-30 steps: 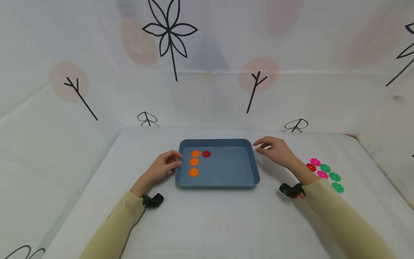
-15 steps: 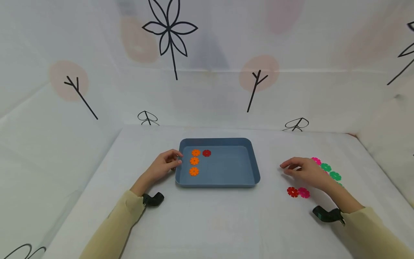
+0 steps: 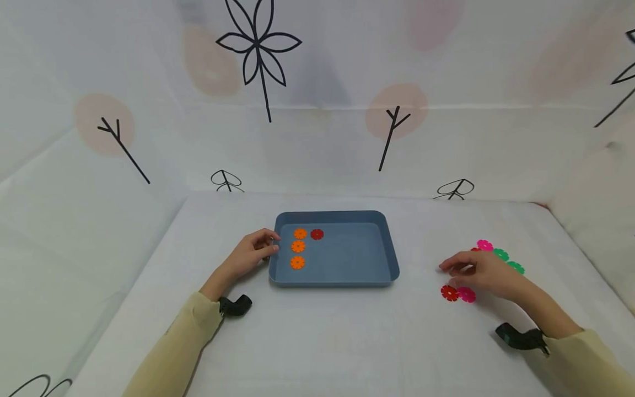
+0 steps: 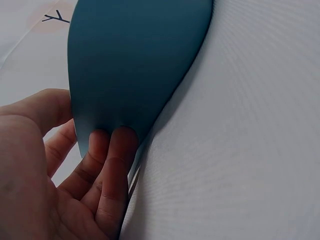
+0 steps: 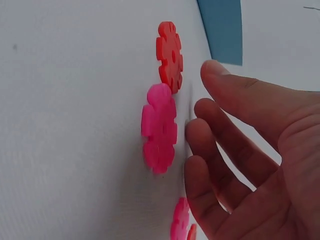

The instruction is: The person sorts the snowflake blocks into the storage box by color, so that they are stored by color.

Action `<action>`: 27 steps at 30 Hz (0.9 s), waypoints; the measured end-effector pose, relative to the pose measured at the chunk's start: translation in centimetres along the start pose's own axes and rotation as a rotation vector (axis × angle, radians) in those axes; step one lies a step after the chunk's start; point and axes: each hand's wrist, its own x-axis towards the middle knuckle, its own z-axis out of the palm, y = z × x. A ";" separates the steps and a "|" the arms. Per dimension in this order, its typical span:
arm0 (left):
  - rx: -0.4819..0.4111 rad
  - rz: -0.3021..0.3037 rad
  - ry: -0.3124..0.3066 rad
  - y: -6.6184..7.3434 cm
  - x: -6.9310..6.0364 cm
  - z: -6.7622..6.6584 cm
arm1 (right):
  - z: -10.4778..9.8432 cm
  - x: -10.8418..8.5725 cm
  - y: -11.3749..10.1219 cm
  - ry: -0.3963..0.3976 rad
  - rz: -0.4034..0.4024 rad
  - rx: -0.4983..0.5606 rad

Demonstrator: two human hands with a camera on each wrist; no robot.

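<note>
A blue-grey tray (image 3: 342,285) lies on the white cloth. Inside it, several orange notched discs (image 3: 297,246) form a column at the left, with one red disc (image 3: 317,234) beside the top one. My left hand (image 3: 250,252) holds the tray's left side; in the left wrist view its fingertips (image 4: 123,137) press the outer wall (image 4: 135,65). Just behind a loose red notched disc (image 5: 170,57) and a pink notched disc (image 5: 160,130), my right hand (image 3: 483,271) hovers with fingers loosely bent and nothing between them.
Behind the right hand lie more notched discs, among them a pink one (image 3: 484,245) and green ones (image 3: 501,254), some partly covered by the hand. A patterned white cloth wall (image 3: 317,149) rises behind the table.
My right hand has come away from the tray's right edge, moving right and toward me to the loose discs. The left hand and the tray have stayed put.
</note>
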 end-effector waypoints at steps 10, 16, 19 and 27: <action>-0.023 0.000 0.012 -1.0 0.3 0.1 | 0.1 -0.3 -0.2 -0.076 -0.043 -0.008; -0.028 -0.003 0.009 -1.1 0.3 0.0 | 0.6 0.4 0.2 -0.051 -0.103 -0.046; -0.036 -0.005 0.007 -1.2 0.3 0.0 | 0.7 0.7 0.1 -0.046 -0.098 -0.056; -0.024 -0.014 -0.007 -0.7 0.3 0.0 | 0.4 0.8 0.2 -0.104 -0.109 -0.016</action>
